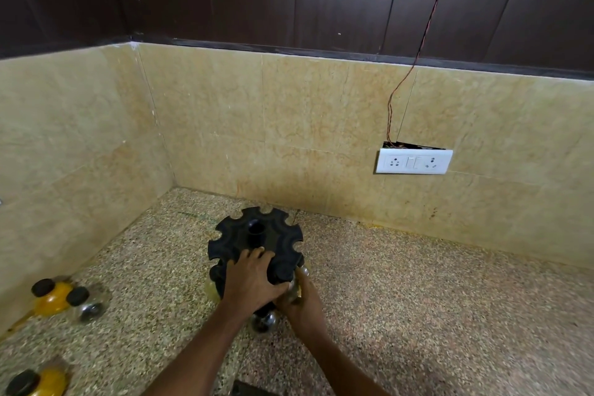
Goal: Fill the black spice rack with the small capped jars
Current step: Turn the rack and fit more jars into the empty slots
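The left hand (254,280) lies flat on the black spice rack (255,243), its fingers (257,255) spread over the top. The right hand (300,297) is just beside it, fingers wrapped around a small capped jar (294,286), maybe touching the rack. More jars (66,297) sit on the desk (418,299), well to the left of both hands.

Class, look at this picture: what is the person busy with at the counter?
A person is loading a black spice rack on a speckled counter. The left hand rests on the rack's top, while the right hand presses a small jar into a slot at its near side. More capped jars wait at the left.
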